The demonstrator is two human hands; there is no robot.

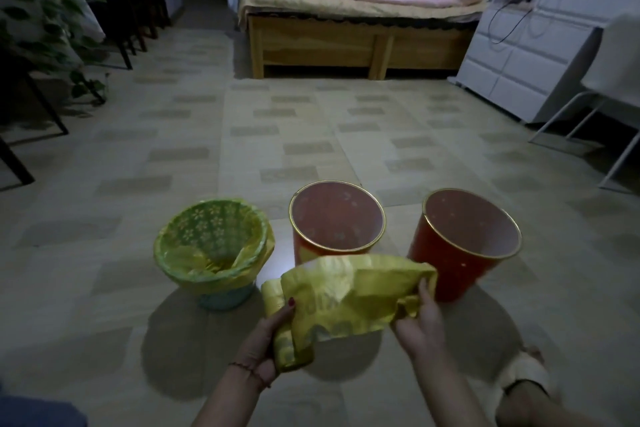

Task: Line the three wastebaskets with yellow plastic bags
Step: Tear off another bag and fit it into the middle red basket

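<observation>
So the floor is tiled in a pale checker pattern and takes up most of the view, with a wide bare stretch running from the baskets out to the wooden bed far beyond the fingers, a white dresser off to the far right, and a leafy plant on a dark stand far left. Three wastebaskets sit in a row just past the fingers: the green wastebasket up and to the left already has a yellow liner folded over its rim, sagging a bit inside; the middle red wastebasket straight ahead is bare inside with a gold rim; the right red wastebasket, also bare, leans toward the right. Small gaps between all three, none touching. The loose yellow plastic bag is crumpled and stretched sideways between both hands, held low in front of the middle basket and overlapping its near edge in the view. Left hand grips the bag's left end, fingers curled round a bunched bit, thumb on top. Right hand pinches the bag's right corner between thumb and fingers. A slippered foot sits lower right.
</observation>
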